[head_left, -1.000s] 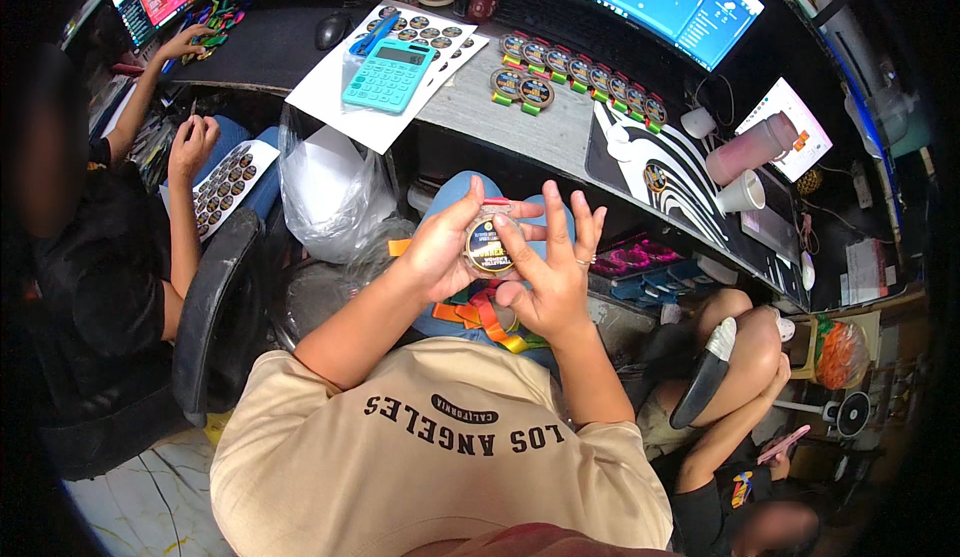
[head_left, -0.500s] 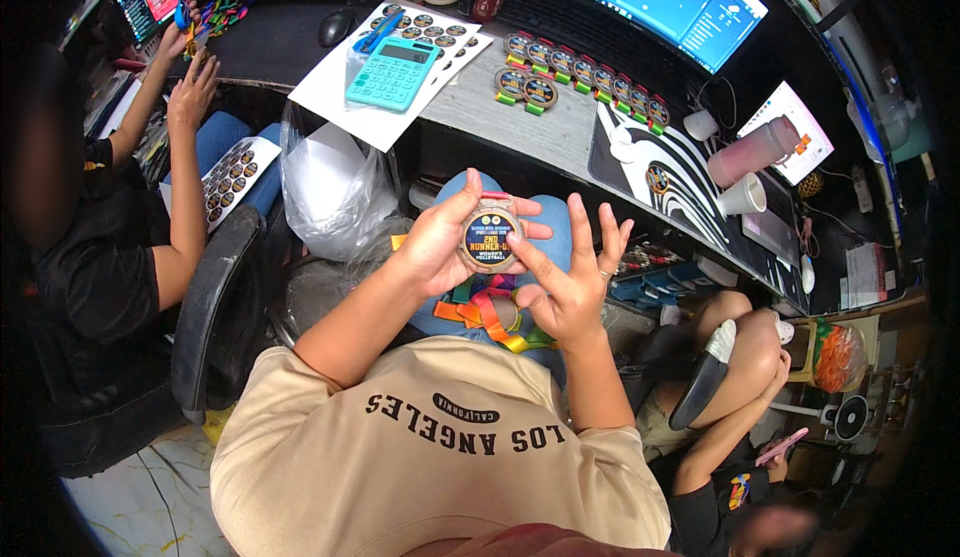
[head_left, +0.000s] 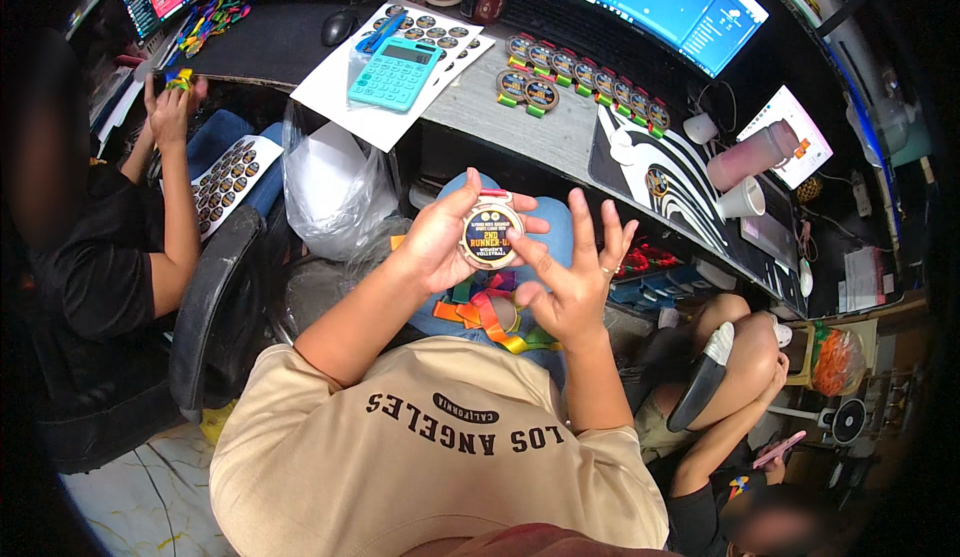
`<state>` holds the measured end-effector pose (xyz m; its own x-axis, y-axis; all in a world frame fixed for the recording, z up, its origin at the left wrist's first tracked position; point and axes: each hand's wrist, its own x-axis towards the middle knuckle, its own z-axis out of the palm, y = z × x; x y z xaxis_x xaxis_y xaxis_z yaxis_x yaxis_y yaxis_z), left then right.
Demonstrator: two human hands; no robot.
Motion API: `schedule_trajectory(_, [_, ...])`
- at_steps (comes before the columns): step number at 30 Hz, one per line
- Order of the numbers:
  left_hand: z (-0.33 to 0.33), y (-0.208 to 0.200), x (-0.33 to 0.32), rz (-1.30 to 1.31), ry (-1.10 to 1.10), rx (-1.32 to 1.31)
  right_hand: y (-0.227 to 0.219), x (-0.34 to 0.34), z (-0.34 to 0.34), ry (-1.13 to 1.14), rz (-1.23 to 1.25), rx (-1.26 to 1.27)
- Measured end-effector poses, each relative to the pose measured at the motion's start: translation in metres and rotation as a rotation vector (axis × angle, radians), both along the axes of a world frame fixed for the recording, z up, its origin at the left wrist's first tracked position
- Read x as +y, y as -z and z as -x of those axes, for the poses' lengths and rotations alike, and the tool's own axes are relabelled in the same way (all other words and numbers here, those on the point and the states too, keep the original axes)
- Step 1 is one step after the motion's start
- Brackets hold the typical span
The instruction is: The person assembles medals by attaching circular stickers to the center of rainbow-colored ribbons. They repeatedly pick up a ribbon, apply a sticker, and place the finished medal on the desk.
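Note:
A round medal (head_left: 489, 238) with a dark printed face and a metallic rim rests in my left hand (head_left: 447, 240), held between the thumb and the fingers behind it. My right hand (head_left: 572, 282) touches the medal's right side with its index fingertip; the other fingers are stretched out and spread, and a ring shows on one. Below the medal, a multicoloured ribbon (head_left: 485, 315) in orange, yellow, green and purple lies over my lap. Whether it joins this medal is hidden by my hands.
On the desk (head_left: 470, 92) stand a row of medals (head_left: 590, 75), a teal calculator (head_left: 393, 72) on sticker sheets (head_left: 345, 107), a monitor (head_left: 660, 2) and a white cup (head_left: 741, 198). A plastic bag (head_left: 335, 187) hangs at the desk edge. One person sits left, another right with a phone (head_left: 780, 449).
My hands and the medal stay almost where they were. At the left, the co-worker's hands have come down and closer together, away from the ribbons on the desk, with something yellow in them.

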<state>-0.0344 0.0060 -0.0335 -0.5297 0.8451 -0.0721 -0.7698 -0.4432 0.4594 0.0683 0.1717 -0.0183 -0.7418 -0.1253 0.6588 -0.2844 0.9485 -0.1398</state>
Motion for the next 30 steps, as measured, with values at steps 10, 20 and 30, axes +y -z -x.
schedule_trajectory(10, [-0.003,0.004,0.004,0.024,-0.015,-0.026,0.016,-0.022,-0.001,-0.193,-0.020,-0.011])
schedule_trajectory(20, [-0.001,-0.008,-0.003,0.162,0.127,0.152,0.032,0.016,0.014,-0.646,1.803,-0.985])
schedule_trajectory(30, [-0.026,-0.004,-0.011,0.173,0.203,0.738,-0.034,-0.005,0.048,-0.773,1.686,-0.880])
